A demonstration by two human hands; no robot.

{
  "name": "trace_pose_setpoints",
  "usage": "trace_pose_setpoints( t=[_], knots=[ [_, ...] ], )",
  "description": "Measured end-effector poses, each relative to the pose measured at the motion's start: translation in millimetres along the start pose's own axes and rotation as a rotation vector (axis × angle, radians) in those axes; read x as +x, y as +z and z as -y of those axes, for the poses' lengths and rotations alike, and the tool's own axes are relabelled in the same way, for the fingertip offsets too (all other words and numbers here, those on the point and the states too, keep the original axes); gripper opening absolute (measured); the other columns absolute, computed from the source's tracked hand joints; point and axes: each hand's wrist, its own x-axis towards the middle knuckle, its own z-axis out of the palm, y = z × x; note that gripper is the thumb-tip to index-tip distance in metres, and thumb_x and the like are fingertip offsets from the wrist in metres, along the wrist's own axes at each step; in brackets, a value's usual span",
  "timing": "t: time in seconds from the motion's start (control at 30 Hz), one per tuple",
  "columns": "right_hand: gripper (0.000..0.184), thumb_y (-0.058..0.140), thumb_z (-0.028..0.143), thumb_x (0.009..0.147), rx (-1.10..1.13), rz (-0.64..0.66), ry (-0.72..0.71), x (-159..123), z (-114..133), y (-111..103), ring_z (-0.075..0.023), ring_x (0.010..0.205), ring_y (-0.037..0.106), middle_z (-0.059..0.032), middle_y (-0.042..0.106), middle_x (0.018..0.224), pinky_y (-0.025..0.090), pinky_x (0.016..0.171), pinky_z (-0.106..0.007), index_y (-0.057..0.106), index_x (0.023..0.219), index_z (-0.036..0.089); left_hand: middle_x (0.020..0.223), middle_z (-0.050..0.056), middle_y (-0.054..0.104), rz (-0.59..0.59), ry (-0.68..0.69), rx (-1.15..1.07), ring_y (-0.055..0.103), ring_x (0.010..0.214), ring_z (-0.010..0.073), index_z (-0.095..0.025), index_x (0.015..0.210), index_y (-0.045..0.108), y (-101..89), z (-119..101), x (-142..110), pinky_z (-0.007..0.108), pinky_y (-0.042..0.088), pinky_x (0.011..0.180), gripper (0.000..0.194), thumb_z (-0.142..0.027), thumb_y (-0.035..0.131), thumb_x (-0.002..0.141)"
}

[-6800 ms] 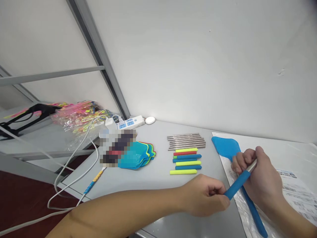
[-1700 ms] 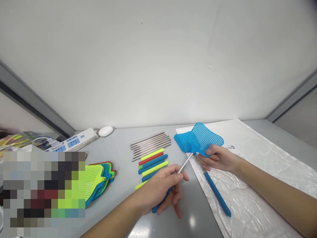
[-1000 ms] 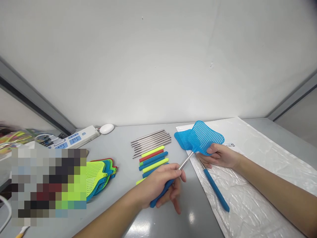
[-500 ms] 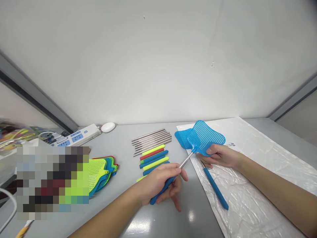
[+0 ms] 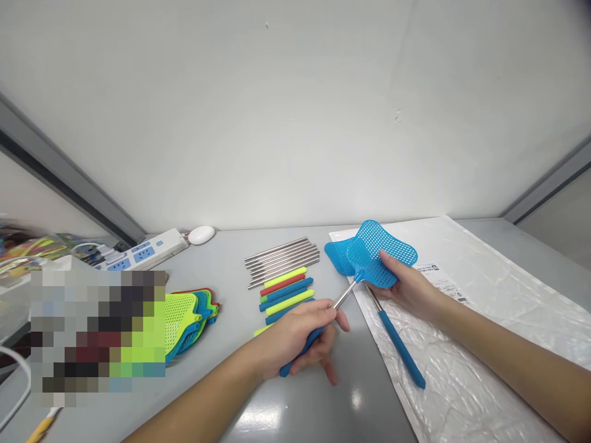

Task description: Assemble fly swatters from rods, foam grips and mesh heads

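A blue fly swatter (image 5: 390, 246) with a perforated head and a steel rod is held between both hands. My left hand (image 5: 305, 338) is closed around its blue grip, with some fingers loosely extended below. At the head's right edge, my right hand (image 5: 410, 283) pinches the mesh, thumb on top and the other fingers hidden beneath. Under the held head lies a second blue fly swatter (image 5: 401, 347), its handle slanting toward me on white plastic packaging (image 5: 462, 369). Left of the hands are steel rods (image 5: 281, 261) in a row and coloured grips (image 5: 289, 303), partly covered by my left hand.
Perforated swatter heads (image 5: 180, 314) in yellow-green, blue, green and red are stacked at the left beside a pixelated patch. Behind them are a power strip (image 5: 148, 251) and a white oval object (image 5: 202, 234). A pale wall (image 5: 295, 123) rises along the grey table's back.
My right hand has shifted slightly along the swatter head, and its thumb now lies further onto the mesh. A printed label on the packaging shows more. My left hand keeps its hold.
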Motion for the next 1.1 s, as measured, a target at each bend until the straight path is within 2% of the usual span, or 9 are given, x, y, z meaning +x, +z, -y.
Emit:
trace_pose_setpoints(
  t=[0.07,0.17,0.33,0.47,0.6,0.7,0.8,0.93,1.1],
  knots=[
    [0.040,0.062,0.046,0.089,-0.019,-0.052,-0.030,-1,0,4,-0.0098,0.046,0.030,0.0056,0.038,0.052,0.019,0.048,-0.028,0.042,0.066,0.021,0.046,-0.012,0.038,-0.015,0.003,0.024,0.021,0.028,0.0016,-0.016,0.094,0.057,1.5,1,-1,0.028,0.054,0.055,0.026,-0.034,0.038,0.100],
    [0.041,0.061,0.041,0.090,-0.074,-0.021,-0.063,-5,1,7,-0.0093,0.047,0.031,0.0057,0.037,0.052,0.020,0.049,-0.029,0.039,0.063,0.021,0.048,-0.013,0.033,-0.052,-0.014,0.071,0.020,0.030,0.0021,-0.018,0.095,0.055,5.5,1,-2,0.026,0.053,0.051,0.025,-0.037,0.039,0.100],
    [0.037,0.055,0.041,0.094,-0.109,0.063,-0.069,-8,4,9,-0.0101,0.048,0.033,0.0055,0.039,0.054,0.022,0.051,-0.029,0.040,0.067,0.021,0.048,-0.013,0.031,-0.090,-0.066,0.123,0.019,0.030,0.0037,-0.020,0.090,0.051,10.7,-2,-6,0.023,0.048,0.041,0.026,-0.040,0.038,0.100],
    [0.038,0.053,0.043,0.095,-0.177,0.042,-0.084,-8,3,10,-0.0110,0.049,0.034,0.0050,0.040,0.054,0.025,0.052,-0.030,0.040,0.066,0.022,0.048,-0.013,0.031,-0.099,-0.070,0.126,0.020,0.030,0.0040,-0.021,0.091,0.052,8.8,-2,-8,0.022,0.048,0.040,0.025,-0.038,0.037,0.101],
    [0.039,0.055,0.045,0.093,-0.242,0.001,-0.096,-10,1,13,-0.0119,0.051,0.037,0.0045,0.041,0.056,0.028,0.053,-0.030,0.042,0.065,0.022,0.044,-0.013,0.033,-0.067,-0.053,0.107,0.021,0.027,0.0044,-0.020,0.090,0.053,4.9,-2,-7,0.023,0.049,0.042,0.025,-0.036,0.037,0.100],
    [0.046,0.055,0.050,0.093,-0.423,0.069,-0.111,-17,-1,19,-0.0116,0.053,0.038,0.0038,0.041,0.056,0.030,0.056,-0.030,0.044,0.059,0.021,0.042,-0.012,0.035,-0.047,-0.070,0.110,0.022,0.026,0.0044,-0.019,0.088,0.053,3.8,-2,-6,0.023,0.049,0.044,0.024,-0.033,0.038,0.099],
    [0.046,0.055,0.053,0.092,-0.557,0.049,-0.114,-25,-2,27,-0.0116,0.056,0.041,0.0032,0.044,0.059,0.031,0.058,-0.030,0.050,0.061,0.020,0.041,-0.011,0.037,-0.022,-0.092,0.121,0.023,0.026,0.0049,-0.019,0.085,0.053,4.7,-3,-5,0.023,0.049,0.044,0.026,-0.033,0.036,0.099],
    [0.044,0.050,0.053,0.094,-0.578,-0.008,-0.158,-30,-2,33,-0.0122,0.057,0.044,0.0031,0.047,0.059,0.033,0.059,-0.030,0.057,0.065,0.021,0.044,-0.012,0.033,-0.020,-0.081,0.138,0.021,0.027,0.0045,-0.018,0.087,0.055,8.5,1,-5,0.021,0.046,0.041,0.030,-0.035,0.034,0.100],
    [0.043,0.051,0.052,0.094,-0.611,-0.038,-0.155,-34,3,34,-0.0132,0.059,0.048,0.0025,0.050,0.061,0.036,0.062,-0.030,0.057,0.065,0.021,0.046,-0.012,0.030,-0.014,-0.102,0.112,0.021,0.028,0.0041,-0.018,0.089,0.056,17.5,1,-8,0.020,0.046,0.040,0.034,-0.041,0.035,0.101]
  ],
)
